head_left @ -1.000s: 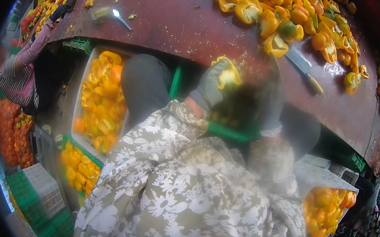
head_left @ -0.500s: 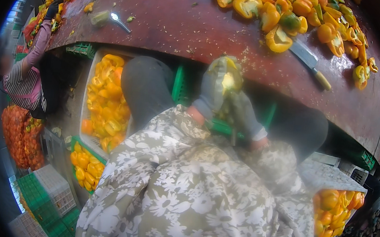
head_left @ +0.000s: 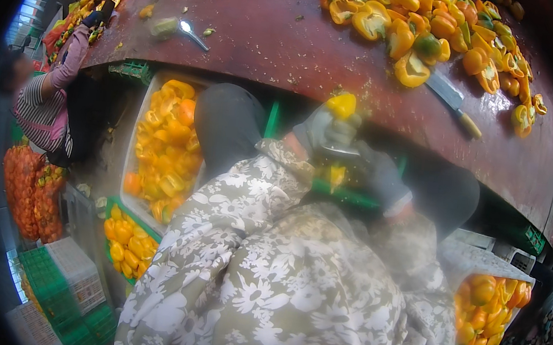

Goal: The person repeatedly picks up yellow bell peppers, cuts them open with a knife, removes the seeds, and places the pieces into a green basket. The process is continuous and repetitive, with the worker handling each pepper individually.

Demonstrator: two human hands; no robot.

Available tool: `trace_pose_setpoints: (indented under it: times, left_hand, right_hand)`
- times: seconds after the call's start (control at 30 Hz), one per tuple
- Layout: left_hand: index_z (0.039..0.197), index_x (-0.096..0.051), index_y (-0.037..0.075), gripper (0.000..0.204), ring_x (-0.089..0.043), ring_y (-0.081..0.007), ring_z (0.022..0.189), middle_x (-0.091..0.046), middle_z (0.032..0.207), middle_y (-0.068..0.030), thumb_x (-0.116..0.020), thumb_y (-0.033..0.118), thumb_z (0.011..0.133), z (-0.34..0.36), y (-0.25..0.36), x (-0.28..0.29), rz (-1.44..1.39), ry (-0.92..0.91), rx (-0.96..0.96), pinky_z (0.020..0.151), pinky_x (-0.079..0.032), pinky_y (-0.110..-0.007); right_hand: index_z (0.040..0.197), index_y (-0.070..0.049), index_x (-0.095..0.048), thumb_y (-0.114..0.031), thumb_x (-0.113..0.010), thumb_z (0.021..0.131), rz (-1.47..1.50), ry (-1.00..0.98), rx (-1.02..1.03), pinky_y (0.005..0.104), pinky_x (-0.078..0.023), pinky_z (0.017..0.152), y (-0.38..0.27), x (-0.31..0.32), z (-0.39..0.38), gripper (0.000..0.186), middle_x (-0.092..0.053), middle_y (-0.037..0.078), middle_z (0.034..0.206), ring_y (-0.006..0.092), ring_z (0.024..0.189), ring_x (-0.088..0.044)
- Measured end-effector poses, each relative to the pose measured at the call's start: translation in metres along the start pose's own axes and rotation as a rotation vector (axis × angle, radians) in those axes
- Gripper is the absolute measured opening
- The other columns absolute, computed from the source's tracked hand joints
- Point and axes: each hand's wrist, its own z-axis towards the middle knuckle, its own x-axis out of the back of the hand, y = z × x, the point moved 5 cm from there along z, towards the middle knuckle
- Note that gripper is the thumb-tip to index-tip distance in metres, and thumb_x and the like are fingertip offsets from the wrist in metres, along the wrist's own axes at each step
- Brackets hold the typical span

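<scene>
My left hand [head_left: 322, 131], in a grey glove, is closed round a yellow bell pepper piece [head_left: 342, 105] that sticks up above the fingers near the table's edge. Beside it, lower and to the right, my right hand [head_left: 384, 176], also gloved, is closed and blurred. A thin shiny metal tool [head_left: 340, 151] reaches from it to just under the left hand; its kind is not clear. Below the hands shows a small yellow pepper piece [head_left: 336, 177], in front of a dark space with a green crate edge [head_left: 345, 195].
On the red table [head_left: 257, 41] lie a pile of cut peppers [head_left: 411, 68], a cleaver [head_left: 446, 91] with a wooden handle and a spoon-like tool [head_left: 193, 35]. Pepper-filled crates stand at left [head_left: 134, 156] and right [head_left: 484, 264]. A co-worker [head_left: 46, 102] is at far left.
The pepper in my left hand has turned, its smooth yellow outside now showing. My right hand has shifted slightly up and right. A yellow piece now shows below the hands.
</scene>
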Motion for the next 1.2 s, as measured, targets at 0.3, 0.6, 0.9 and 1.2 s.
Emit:
trace_pose_setpoints:
  times: [0.3, 0.6, 0.9, 1.2]
  left_hand:
    - [0.135, -0.052, 0.006, 0.059, -0.067, -0.0197, 0.083, -0.068, 0.107, -0.0110, -0.049, 0.054, 0.102, -0.066, 0.014, -0.142, 1.026, 0.595, -1.014, 0.069, -0.055, -0.027]
    - [0.148, -0.041, 0.001, 0.060, -0.049, -0.0353, 0.132, -0.050, 0.145, -0.0216, -0.062, 0.028, 0.098, -0.354, 0.019, -0.162, 2.310, 2.161, -1.157, 0.113, -0.038, -0.044]
    - [0.152, -0.037, 0.007, 0.085, -0.046, -0.0366, 0.136, -0.039, 0.153, -0.0157, -0.081, 0.023, 0.082, -0.070, -0.037, -0.159, 2.697, 0.918, -1.094, 0.113, -0.038, -0.044]
    - [0.136, -0.053, 0.006, 0.044, -0.063, -0.0220, 0.111, -0.062, 0.123, -0.0092, -0.060, 0.029, 0.099, -0.035, -0.008, -0.056, 0.801, 0.464, -0.779, 0.099, -0.051, -0.037]
  right_hand:
    - [0.114, -0.010, -0.060, -0.023, -0.059, 0.094, -0.175, 0.355, -0.291, 0.0519, -0.051, 0.073, 0.073, 0.017, -0.002, 0.024, -0.068, 0.023, 0.090, 0.0444, 0.083, -0.066]
    - [0.118, -0.005, -0.059, -0.037, -0.060, 0.095, -0.250, 0.362, -0.527, 0.0517, -0.051, 0.083, 0.111, 0.067, 0.109, 0.039, -0.070, 0.025, 0.099, 0.0433, 0.097, -0.066]
    - [0.100, -0.011, -0.068, -0.040, -0.050, 0.103, 0.953, 0.199, -0.412, 0.0235, -0.033, 0.043, -0.008, 0.028, 0.080, 0.034, -0.047, -0.007, 0.062, 0.0047, 0.048, -0.041]
    - [0.122, -0.006, -0.061, -0.028, -0.050, 0.105, 0.356, 0.592, -0.193, 0.0317, -0.047, 0.048, 0.031, 0.040, 0.026, 0.030, -0.068, 0.006, 0.073, 0.0146, 0.052, -0.058]
